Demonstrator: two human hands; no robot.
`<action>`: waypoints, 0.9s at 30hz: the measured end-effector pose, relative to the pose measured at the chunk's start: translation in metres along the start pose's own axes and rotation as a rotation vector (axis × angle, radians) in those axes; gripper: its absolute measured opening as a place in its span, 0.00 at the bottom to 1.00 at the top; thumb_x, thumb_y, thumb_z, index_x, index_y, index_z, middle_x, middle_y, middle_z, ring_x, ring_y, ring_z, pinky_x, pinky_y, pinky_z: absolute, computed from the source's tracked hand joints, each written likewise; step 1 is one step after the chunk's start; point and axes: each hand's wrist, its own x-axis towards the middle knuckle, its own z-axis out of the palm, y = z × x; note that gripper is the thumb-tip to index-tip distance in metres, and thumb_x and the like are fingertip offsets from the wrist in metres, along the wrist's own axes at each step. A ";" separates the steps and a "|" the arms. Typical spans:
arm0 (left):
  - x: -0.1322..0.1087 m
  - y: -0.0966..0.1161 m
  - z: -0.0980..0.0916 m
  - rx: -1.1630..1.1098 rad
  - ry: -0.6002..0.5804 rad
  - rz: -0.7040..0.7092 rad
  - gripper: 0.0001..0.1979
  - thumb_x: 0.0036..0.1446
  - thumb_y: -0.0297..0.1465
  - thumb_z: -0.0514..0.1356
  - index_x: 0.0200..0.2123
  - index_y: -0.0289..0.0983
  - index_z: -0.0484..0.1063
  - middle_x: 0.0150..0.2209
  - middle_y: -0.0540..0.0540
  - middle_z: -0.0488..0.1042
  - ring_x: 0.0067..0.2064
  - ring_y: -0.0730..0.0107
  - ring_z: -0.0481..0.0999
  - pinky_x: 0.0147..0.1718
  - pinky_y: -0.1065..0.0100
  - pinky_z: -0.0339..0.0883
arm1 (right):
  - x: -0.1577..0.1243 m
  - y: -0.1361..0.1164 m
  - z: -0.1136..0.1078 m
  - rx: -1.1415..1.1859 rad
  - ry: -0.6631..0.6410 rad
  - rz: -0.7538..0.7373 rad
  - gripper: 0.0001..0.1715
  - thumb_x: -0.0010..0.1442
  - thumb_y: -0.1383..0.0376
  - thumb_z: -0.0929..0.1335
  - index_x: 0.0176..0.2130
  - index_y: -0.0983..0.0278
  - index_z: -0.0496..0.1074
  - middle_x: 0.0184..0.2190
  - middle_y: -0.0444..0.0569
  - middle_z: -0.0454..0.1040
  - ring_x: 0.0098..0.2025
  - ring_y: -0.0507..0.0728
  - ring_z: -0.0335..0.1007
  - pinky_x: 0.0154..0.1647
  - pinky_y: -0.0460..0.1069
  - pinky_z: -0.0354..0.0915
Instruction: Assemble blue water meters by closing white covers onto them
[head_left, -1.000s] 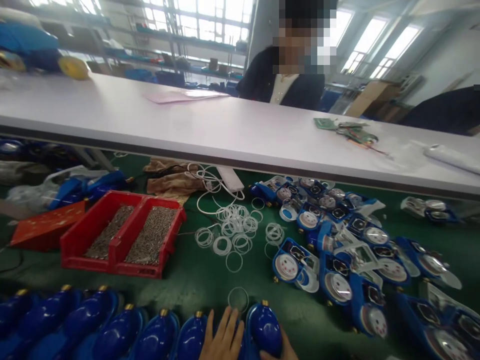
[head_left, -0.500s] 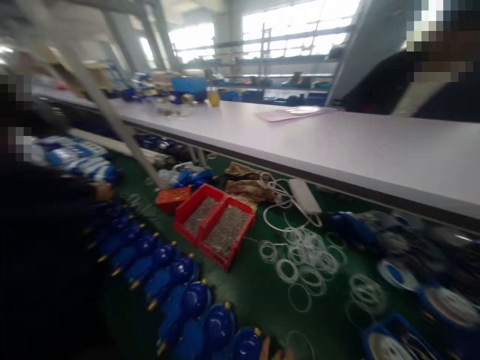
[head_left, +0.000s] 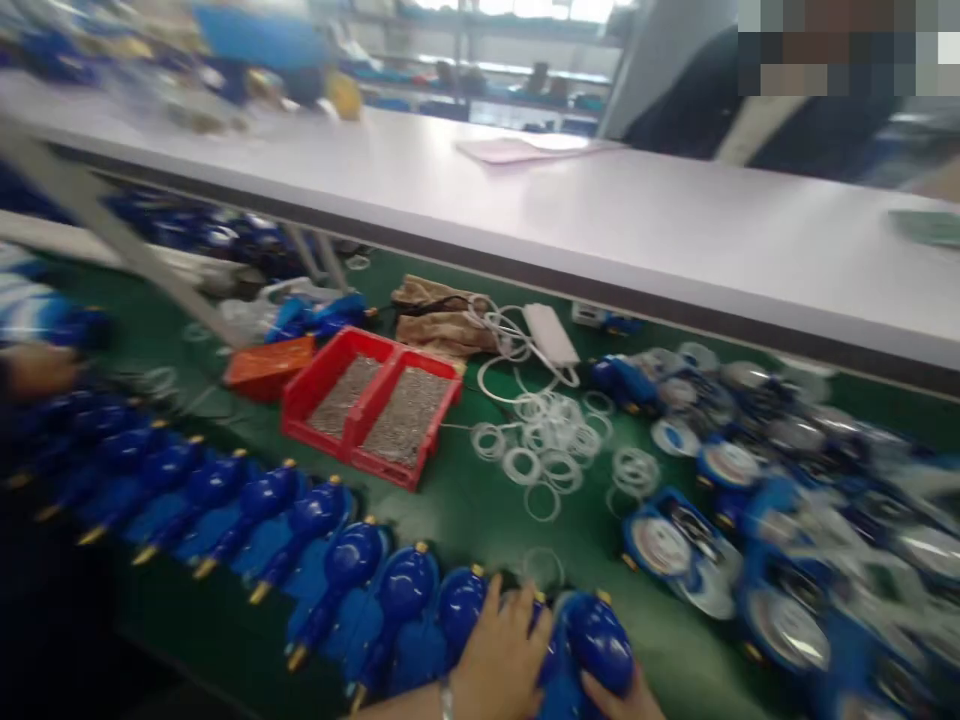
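Observation:
A row of blue plastic casings (head_left: 405, 580) with glossy domes and gold-coloured tips stands side by side on the green surface. At its near right end, my left hand (head_left: 502, 645) lies palm down over the casings, fingers stretched forward and slightly spread. To its right, my right hand (head_left: 626, 695) is partly cut off by the lower edge. Its thumb presses against the dome of the end casing (head_left: 600, 640), and its other fingers are mostly hidden behind that casing.
A red two-part bin (head_left: 349, 450) of small metal pieces lies beyond the row, beside an orange box (head_left: 270, 368). Clear rings (head_left: 555, 440) lie in the middle, opened blue units (head_left: 675, 550) at right. A white shelf (head_left: 525, 210) crosses above. Another person's hand (head_left: 41, 370) is at left.
My view has swung right and down, so the row and bin sit further left. Both my hands now show on the casings; earlier only some fingertips showed at the bottom edge.

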 end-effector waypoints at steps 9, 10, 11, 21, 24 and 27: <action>-0.005 0.000 0.011 0.115 -0.028 -0.006 0.27 0.50 0.33 0.54 0.56 0.39 0.57 0.58 0.33 0.57 0.59 0.54 0.56 0.55 0.47 0.49 | 0.018 0.015 -0.125 0.057 0.482 0.571 0.27 0.49 0.57 0.62 0.46 0.69 0.64 0.41 0.60 0.70 0.44 0.63 0.67 0.49 0.58 0.60; -0.006 0.001 0.010 0.136 -0.033 -0.008 0.28 0.49 0.32 0.54 0.55 0.38 0.58 0.58 0.33 0.57 0.59 0.54 0.57 0.55 0.48 0.50 | 0.029 0.013 -0.124 0.029 0.525 0.559 0.29 0.49 0.57 0.63 0.49 0.70 0.61 0.45 0.62 0.67 0.48 0.63 0.64 0.50 0.58 0.58; -0.006 0.002 0.010 0.153 -0.039 -0.011 0.28 0.49 0.32 0.54 0.55 0.38 0.59 0.58 0.33 0.57 0.59 0.53 0.58 0.55 0.48 0.50 | 0.041 0.010 -0.120 0.006 0.551 0.539 0.33 0.49 0.57 0.65 0.51 0.71 0.59 0.48 0.64 0.64 0.51 0.65 0.60 0.52 0.58 0.57; -0.001 0.007 0.005 0.230 -0.151 -0.053 0.27 0.51 0.37 0.51 0.55 0.36 0.60 0.57 0.32 0.59 0.56 0.54 0.62 0.54 0.51 0.51 | 0.101 0.008 -0.085 0.023 0.580 0.463 0.29 0.53 0.65 0.65 0.54 0.64 0.56 0.58 0.64 0.43 0.57 0.71 0.45 0.51 0.68 0.49; -0.002 0.007 0.006 0.248 -0.165 -0.054 0.27 0.51 0.39 0.49 0.54 0.35 0.61 0.56 0.32 0.61 0.55 0.55 0.64 0.54 0.52 0.52 | 0.084 0.023 -0.091 0.043 0.500 0.321 0.29 0.50 0.67 0.66 0.52 0.62 0.60 0.56 0.58 0.49 0.57 0.66 0.49 0.55 0.62 0.49; -0.006 0.003 0.014 0.254 -0.151 -0.059 0.29 0.49 0.42 0.49 0.53 0.35 0.64 0.54 0.33 0.64 0.53 0.53 0.66 0.53 0.52 0.54 | 0.059 0.034 -0.096 0.017 0.416 0.201 0.32 0.43 0.67 0.70 0.50 0.62 0.64 0.53 0.54 0.52 0.54 0.63 0.54 0.55 0.56 0.53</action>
